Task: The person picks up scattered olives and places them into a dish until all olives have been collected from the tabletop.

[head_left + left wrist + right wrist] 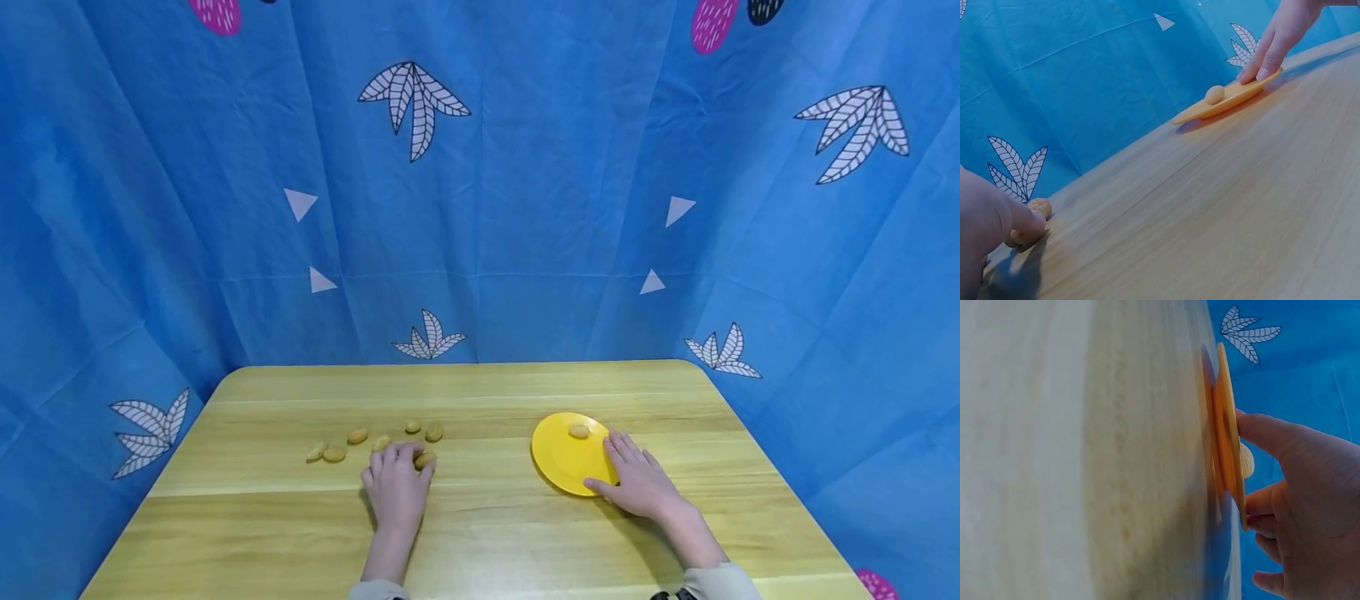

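My left hand (395,489) is low over the table at a loose group of tan, oval nuts in their shells, fingers bent down. Its thumb and index finger pinch one nut (425,461) at the group's right side; in the left wrist view the thumb lies against a nut (1029,235). On the right is a round yellow plate (564,463) with a single nut (579,431) near its far rim. My right hand (642,483) rests on the plate's right rim, fingers extended and thumb spread toward the near edge. The right wrist view shows its thumb touching the plate (1227,425).
Several more nuts lie scattered beyond and left of my left hand, among them a far nut (413,427) and a left one (334,453). The wooden table (480,533) meets a blue patterned curtain (480,208) behind and at both sides.
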The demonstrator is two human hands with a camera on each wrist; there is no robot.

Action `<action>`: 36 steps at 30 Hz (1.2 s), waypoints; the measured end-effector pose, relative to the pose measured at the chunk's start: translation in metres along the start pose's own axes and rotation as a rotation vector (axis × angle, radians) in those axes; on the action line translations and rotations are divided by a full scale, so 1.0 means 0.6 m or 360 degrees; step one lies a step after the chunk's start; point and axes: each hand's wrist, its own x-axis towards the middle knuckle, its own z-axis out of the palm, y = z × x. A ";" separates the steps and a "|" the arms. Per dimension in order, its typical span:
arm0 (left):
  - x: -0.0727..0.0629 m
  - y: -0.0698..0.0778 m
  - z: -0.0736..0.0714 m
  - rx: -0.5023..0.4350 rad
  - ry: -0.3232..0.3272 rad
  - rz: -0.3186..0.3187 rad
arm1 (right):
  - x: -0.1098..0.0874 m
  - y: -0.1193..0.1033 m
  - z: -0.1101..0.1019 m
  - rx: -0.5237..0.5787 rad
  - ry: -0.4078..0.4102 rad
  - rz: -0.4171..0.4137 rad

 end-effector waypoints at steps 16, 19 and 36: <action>-0.003 0.004 -0.005 0.0047 -0.0016 0.0025 | 0.002 0.005 0.005 -0.0001 0.0010 -0.0008; -0.003 0.007 -0.006 0.0043 -0.0008 0.0027 | 0.002 0.005 0.004 -0.0004 0.0007 -0.0012; -0.013 0.046 0.015 0.0048 0.0010 0.0195 | 0.008 0.009 0.003 0.0002 0.0029 -0.0037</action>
